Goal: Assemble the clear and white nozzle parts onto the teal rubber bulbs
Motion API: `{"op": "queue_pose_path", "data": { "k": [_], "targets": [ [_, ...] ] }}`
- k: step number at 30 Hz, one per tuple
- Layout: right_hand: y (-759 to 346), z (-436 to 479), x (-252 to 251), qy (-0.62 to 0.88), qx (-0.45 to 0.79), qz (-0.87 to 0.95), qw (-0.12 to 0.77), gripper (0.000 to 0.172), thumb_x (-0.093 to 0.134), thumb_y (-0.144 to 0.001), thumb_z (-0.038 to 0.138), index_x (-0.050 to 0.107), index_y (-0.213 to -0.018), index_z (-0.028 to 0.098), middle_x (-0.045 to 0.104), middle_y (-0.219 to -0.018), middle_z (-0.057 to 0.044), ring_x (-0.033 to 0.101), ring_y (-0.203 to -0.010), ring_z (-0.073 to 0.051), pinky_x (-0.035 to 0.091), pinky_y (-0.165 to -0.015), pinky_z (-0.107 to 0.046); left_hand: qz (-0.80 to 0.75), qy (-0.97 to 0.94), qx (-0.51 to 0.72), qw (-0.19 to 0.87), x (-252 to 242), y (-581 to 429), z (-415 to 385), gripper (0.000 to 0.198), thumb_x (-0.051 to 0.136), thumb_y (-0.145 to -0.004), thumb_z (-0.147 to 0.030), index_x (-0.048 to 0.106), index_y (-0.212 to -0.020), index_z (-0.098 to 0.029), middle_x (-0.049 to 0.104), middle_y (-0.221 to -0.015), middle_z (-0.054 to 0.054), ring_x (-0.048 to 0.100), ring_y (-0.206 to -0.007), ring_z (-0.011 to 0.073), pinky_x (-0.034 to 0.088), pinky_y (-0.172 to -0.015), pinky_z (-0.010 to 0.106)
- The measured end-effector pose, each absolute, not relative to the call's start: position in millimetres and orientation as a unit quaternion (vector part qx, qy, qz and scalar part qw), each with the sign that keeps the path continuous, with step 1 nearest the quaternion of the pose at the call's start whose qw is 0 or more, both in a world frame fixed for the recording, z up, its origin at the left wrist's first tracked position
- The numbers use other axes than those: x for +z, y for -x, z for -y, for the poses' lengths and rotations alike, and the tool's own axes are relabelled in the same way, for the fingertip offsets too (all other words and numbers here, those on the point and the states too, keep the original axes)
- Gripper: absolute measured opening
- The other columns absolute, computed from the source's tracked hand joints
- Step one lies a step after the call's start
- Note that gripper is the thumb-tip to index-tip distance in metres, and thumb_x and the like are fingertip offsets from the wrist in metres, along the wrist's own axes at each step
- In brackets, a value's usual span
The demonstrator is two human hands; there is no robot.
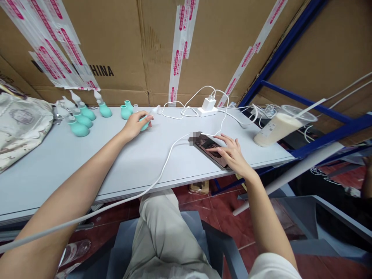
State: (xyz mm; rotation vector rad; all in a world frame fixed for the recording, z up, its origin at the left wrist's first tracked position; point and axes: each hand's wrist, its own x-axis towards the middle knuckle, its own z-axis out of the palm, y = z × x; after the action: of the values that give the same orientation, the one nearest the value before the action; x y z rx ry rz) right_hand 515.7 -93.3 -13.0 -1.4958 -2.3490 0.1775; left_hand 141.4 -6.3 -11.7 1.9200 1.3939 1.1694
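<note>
My left hand (pixel 138 124) is closed round a teal bulb (pixel 144 123) with a clear tip that points to the right, low over the white table (pixel 139 162). My right hand (pixel 229 153) has its fingers spread over a dark phone (pixel 213 152) lying near the front edge; a finger touches the screen. A white cable (pixel 167 159) runs past the phone's far end. To the left of my left hand stand two teal bulbs without tips (pixel 125 112), and farther left are several teal bulbs with clear tips (pixel 78 128).
A white charger (pixel 208 104) sits in a power strip (pixel 207 112) at the back. A tilted cup of pale drink (pixel 279 128) with a straw stands at the right end, beside a blue metal frame (pixel 308 145). A patterned cloth bag (pixel 24 124) lies at the left. Cardboard (pixel 116 38) rises behind.
</note>
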Motion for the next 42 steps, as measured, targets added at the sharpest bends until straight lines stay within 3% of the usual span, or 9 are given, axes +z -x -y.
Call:
{"op": "queue_pose_path", "data": {
  "k": [42],
  "targets": [
    [-511.7, 95.5, -16.0, 0.52, 0.106, 0.819, 0.22, 0.039, 0.031, -0.094, 0.045, 0.068, -0.105, 0.037, 0.045, -0.14, 0.0, 0.028, -0.137, -0.028, 0.003, -0.107, -0.066, -0.506, -0.719, 0.412, 0.242, -11.4, -140.4, 6.7, 0.047, 0.046, -0.081, -0.058, 0.062, -0.08, -0.014, 0.062, -0.07, 0.004, 0.052, -0.068, 0.0154, 0.039, -0.067, 0.027]
  ]
}}
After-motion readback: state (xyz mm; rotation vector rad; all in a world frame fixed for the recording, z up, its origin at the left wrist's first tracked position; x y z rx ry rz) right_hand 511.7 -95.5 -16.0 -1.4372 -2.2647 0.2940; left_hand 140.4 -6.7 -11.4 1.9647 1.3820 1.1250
